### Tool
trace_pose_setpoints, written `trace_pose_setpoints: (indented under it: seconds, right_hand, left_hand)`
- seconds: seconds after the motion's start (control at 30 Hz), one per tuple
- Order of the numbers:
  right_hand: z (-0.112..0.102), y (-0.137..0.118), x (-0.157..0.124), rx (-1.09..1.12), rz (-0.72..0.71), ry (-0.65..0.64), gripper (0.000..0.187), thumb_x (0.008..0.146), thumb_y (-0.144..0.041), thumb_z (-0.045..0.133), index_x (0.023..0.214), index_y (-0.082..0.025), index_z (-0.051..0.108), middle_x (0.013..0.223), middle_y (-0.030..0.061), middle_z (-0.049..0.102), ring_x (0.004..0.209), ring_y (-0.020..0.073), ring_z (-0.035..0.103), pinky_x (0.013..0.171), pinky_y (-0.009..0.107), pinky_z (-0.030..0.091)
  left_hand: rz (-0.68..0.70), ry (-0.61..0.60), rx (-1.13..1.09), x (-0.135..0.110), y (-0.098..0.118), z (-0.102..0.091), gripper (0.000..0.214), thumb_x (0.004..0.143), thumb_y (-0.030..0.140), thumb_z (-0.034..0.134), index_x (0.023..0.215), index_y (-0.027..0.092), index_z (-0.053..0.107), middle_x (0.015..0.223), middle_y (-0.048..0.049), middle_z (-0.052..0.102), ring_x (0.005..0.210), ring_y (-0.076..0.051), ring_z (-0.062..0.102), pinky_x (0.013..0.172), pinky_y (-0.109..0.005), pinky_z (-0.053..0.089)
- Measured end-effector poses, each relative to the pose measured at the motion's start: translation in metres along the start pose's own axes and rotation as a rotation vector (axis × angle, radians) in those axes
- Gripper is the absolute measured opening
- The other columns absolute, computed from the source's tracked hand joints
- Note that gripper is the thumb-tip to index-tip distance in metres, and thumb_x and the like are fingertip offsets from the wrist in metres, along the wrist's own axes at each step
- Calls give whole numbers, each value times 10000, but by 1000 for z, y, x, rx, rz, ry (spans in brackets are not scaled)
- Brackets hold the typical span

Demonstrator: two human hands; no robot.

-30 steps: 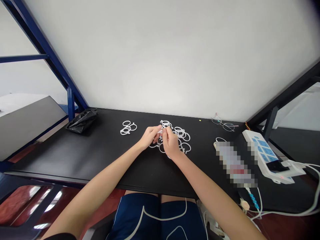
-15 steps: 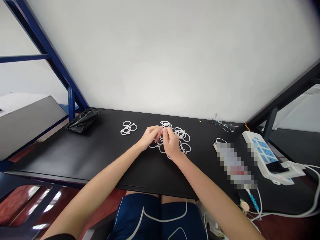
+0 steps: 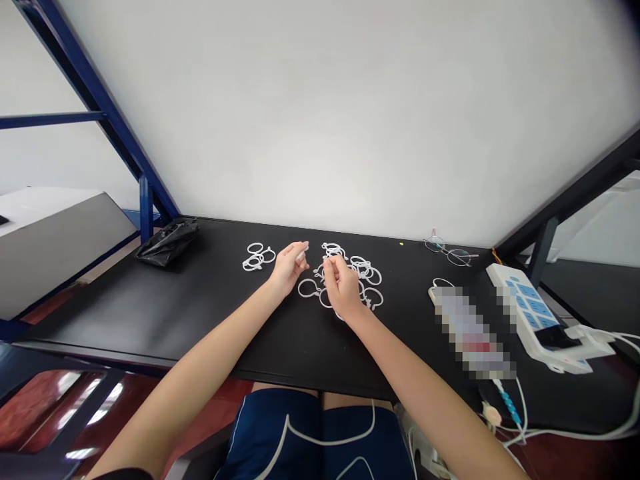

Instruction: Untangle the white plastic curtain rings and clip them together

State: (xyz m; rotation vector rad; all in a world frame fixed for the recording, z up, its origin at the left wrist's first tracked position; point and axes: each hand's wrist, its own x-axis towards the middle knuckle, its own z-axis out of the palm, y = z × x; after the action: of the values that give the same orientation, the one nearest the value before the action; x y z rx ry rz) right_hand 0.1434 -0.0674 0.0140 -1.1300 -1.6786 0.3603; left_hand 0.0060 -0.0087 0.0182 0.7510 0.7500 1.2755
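Several white plastic rings lie in a loose pile (image 3: 367,275) on the black table (image 3: 200,313). My right hand (image 3: 341,287) hovers over that pile with its fingers pinched on a white ring at the pile's left edge. My left hand (image 3: 287,265) is a little to the left of it, with a small white piece pinched between thumb and fingertips. A smaller cluster of white rings (image 3: 257,256) lies further left, close to my left hand.
A crumpled black bag (image 3: 167,243) sits at the table's back left. Wire-rimmed glasses (image 3: 449,251) lie at the back right. A blurred flat object (image 3: 467,330), a white power strip (image 3: 537,317) and cables occupy the right end. The white wall stands behind.
My hands were together over the pile; my left hand has now pulled away to the left with a small white piece. My right hand stays over the pile.
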Motion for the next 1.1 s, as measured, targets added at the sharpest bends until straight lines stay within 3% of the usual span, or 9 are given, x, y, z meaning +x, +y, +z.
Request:
trace_pose_setpoints:
  seconds: [0.17, 0.27, 0.43, 0.63, 0.93, 1.1]
  right_hand:
    - [-1, 0, 0, 22, 11, -9, 236, 985, -338, 368, 805, -217, 461, 565, -42, 457, 460, 113, 454, 488, 237, 342]
    - [-1, -1, 0, 27, 19, -12, 235, 985, -341, 368, 807, -217, 458, 574, -38, 477, 469, 114, 475, 493, 236, 355]
    - [-1, -2, 0, 38, 10, -17, 223, 982, -325, 377, 804, -214, 452, 565, -43, 463, 465, 111, 479, 492, 233, 355]
    - [-1, -2, 0, 34, 14, -22, 227, 981, -332, 374, 808, -212, 459, 565, -46, 458, 466, 106, 479, 491, 227, 353]
    - [0, -1, 0, 29, 14, -33, 224, 977, -329, 381, 803, -214, 464, 564, -41, 487, 462, 108, 493, 492, 230, 354]
    - [0, -2, 0, 29, 10, -32, 225, 978, -323, 381, 797, -213, 457, 559, -44, 481, 462, 106, 494, 493, 229, 354]
  left_hand:
    - [-4, 280, -147, 11, -3, -11, 198, 751, 246, 731, 789, 148, 564, 618, 39, 577, 553, -67, 605, 655, -215, 532]
    - [21, 379, -189, 14, -3, -15, 144, 793, 218, 702, 815, 153, 576, 789, -22, 673, 626, -75, 645, 665, -209, 539]
    - [66, 434, -240, 14, -2, -17, 110, 813, 206, 697, 839, 165, 598, 949, -45, 710, 637, -65, 638, 611, -180, 524]
    - [37, 510, -243, 14, -1, -14, 82, 854, 132, 639, 801, 149, 579, 926, -49, 713, 673, -55, 653, 624, -141, 512]
    - [-16, 499, -304, 11, -1, -14, 251, 980, 262, 381, 749, 178, 434, 976, -142, 707, 867, -170, 708, 728, -254, 551]
    - [-11, 497, -350, 11, 1, -14, 258, 996, 278, 265, 836, 172, 438, 1084, -188, 678, 917, -200, 705, 732, -286, 552]
